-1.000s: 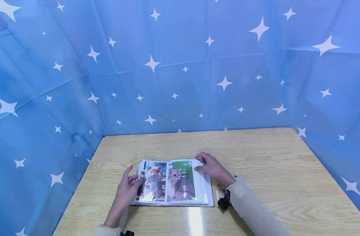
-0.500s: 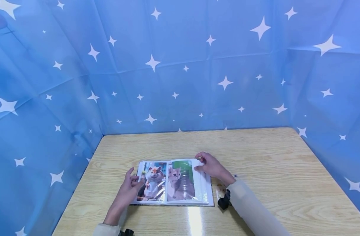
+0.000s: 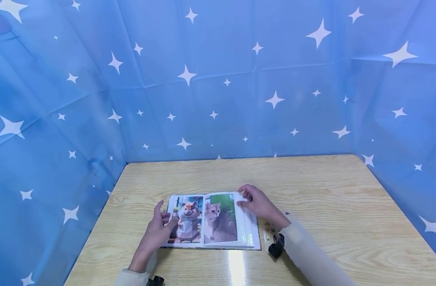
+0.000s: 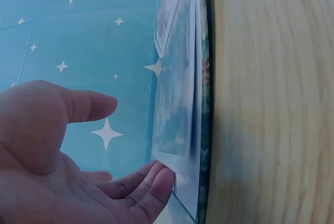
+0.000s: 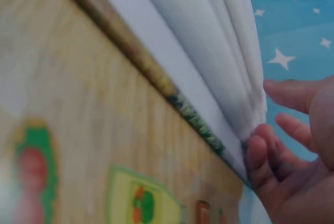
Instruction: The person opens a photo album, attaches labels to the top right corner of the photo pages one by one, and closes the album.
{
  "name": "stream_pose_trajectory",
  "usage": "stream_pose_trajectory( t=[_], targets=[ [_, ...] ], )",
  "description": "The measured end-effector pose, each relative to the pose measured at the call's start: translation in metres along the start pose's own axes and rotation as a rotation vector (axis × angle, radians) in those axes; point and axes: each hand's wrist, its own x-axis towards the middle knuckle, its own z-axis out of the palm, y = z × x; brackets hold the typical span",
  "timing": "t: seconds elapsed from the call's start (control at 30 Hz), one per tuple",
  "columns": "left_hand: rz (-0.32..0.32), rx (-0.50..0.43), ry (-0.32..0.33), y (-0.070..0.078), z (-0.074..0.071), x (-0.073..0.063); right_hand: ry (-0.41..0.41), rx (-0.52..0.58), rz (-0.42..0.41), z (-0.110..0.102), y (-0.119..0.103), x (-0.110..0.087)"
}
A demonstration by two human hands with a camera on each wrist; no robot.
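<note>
A photo album [image 3: 254,238] lies spread on the table. Its left page carries a picture of a hamster [image 3: 186,223], its right page a picture of a cat [image 3: 219,224]. My left hand [image 3: 157,230] is at the album's left edge. In the left wrist view its thumb stands off the page, while loosely bent fingertips [image 4: 166,179] touch the page edge. At the upper right corner, my right hand [image 3: 258,203] pinches the right-hand pages [image 5: 224,72], thumb on the face and curled fingers at their edges.
A clear sheet of small coloured stickers [image 3: 268,235] lies right of the album, partly under my right wrist. The wooden table [image 3: 328,206] meets a blue star-patterned curtain [image 3: 218,99] at the back and sides. Glare shows in front of the album.
The left page with the hamster picture has settled flatter, and my left thumb has shifted slightly right over it. My right hand has kept its place at the right-hand pages.
</note>
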Motion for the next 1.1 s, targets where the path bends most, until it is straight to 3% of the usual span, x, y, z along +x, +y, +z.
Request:
stream_pose_trajectory(
  t=[0.27, 0.4, 0.57, 0.8, 1.1],
  targets=[
    [0.008, 0.027, 0.012, 0.005, 0.002, 0.000, -0.050, -0.021, -0.085, -0.021, -0.007, -0.022],
    [0.054, 0.074, 0.045, 0.011, 0.005, -0.002, -0.067, -0.056, -0.112, -0.033, -0.005, -0.036],
    [0.135, 0.116, 0.078, 0.017, 0.010, -0.005, -0.080, -0.118, -0.104, -0.050, 0.003, -0.055],
    [0.239, 0.092, 0.102, 0.026, 0.016, -0.007, -0.037, -0.201, -0.081, -0.071, 0.017, -0.077],
    [0.301, 0.027, 0.044, 0.039, 0.028, -0.007, 0.009, -0.270, -0.040, -0.089, 0.036, -0.096]
  ],
)
